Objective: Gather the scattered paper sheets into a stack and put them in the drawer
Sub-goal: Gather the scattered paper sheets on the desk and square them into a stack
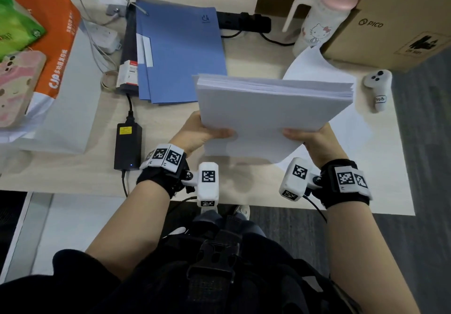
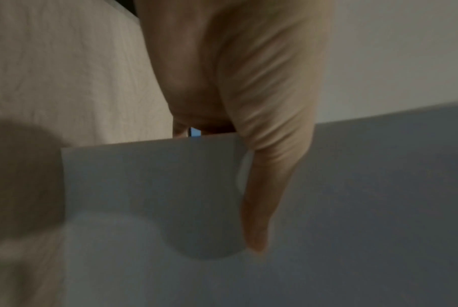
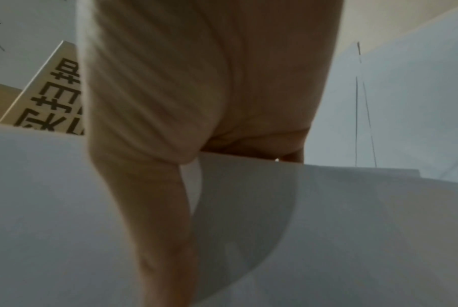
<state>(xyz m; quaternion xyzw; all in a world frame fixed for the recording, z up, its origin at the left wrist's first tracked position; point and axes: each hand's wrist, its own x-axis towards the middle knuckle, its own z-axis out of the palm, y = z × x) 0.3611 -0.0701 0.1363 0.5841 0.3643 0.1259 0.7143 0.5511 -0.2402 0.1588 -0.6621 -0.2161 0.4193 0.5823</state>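
Note:
A thick stack of white paper sheets [image 1: 271,111] is lifted above the desk and tilted, its far edge raised. My left hand [image 1: 202,133] grips its near left side, thumb on top and the other fingers hidden beneath. My right hand [image 1: 307,135] grips the near right side the same way. The left wrist view shows the thumb [image 2: 264,187] lying on the top sheet [image 2: 144,197]. The right wrist view shows the other thumb [image 3: 154,207] on the paper [image 3: 327,228]. One loose sheet [image 1: 312,67] lies on the desk behind the stack. No drawer is in view.
Blue folders [image 1: 178,52] lie at the back centre. A black power adapter [image 1: 128,146] sits at the left, beside an orange and white paper ream [image 1: 56,69]. A pink-lidded bottle [image 1: 322,13], a cardboard box [image 1: 395,20] and a white controller [image 1: 378,89] stand at the right.

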